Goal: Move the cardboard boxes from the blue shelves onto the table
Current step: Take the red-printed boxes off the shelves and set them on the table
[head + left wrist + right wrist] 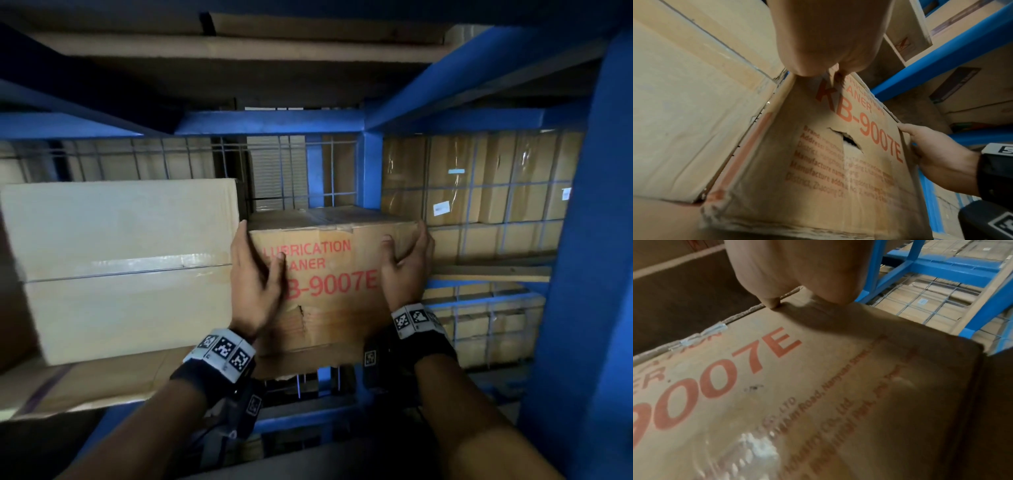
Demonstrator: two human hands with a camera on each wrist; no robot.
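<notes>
A brown cardboard box point(329, 284) printed in red with "KB-9007E" stands on the blue shelf point(274, 121), on a flat cardboard sheet point(102, 380). My left hand point(257, 270) grips its left front corner, thumb on the printed face, fingers along the side. My right hand point(407, 260) grips the right front corner the same way. The left wrist view shows the box point(818, 170) with a small tear in its front, my left hand point(828, 40) above it and my right hand point(931, 151) at its far edge. In the right wrist view, my right hand point(797, 272) sits on the box point(818, 386).
A larger pale box point(120, 267) stands tight against the brown box's left side. A blue upright post point(373, 171) and wire mesh point(479, 192) close off the right, with wrapped boxes behind. A thick blue post point(582, 274) is near right. The shelf above hangs low.
</notes>
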